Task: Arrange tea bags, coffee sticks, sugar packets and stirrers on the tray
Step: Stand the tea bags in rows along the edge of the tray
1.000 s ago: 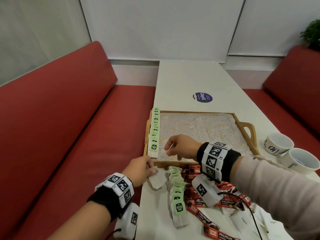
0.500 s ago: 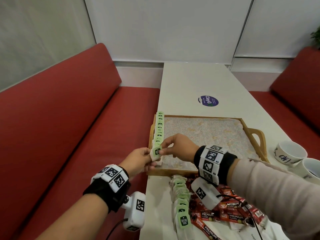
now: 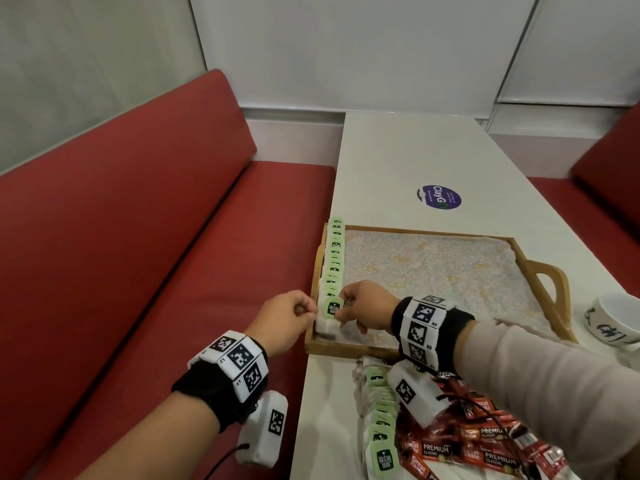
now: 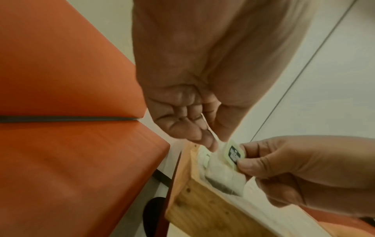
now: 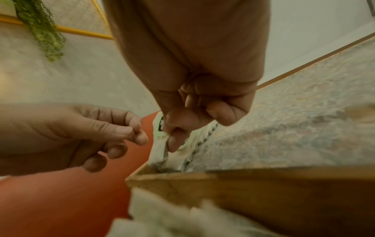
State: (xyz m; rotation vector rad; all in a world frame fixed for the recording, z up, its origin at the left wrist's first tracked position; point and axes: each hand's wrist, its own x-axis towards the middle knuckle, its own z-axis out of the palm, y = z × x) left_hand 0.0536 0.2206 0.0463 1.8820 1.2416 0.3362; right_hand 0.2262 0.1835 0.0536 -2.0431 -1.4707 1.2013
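White counter (image 3: 398, 161) between red benches, wooden tray (image 3: 349, 348) at near edge: tea bag (image 3: 331, 315) upright in near-left tray corner, ending the row along the left wall, tag pinched by right hand (image 3: 365, 308); left hand (image 3: 284, 322) just left, fingertips pinching its string.

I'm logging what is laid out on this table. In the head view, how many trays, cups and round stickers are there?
Tray: 1
Cup: 1, cut by the frame's right edge
Round sticker: 1
Total: 3
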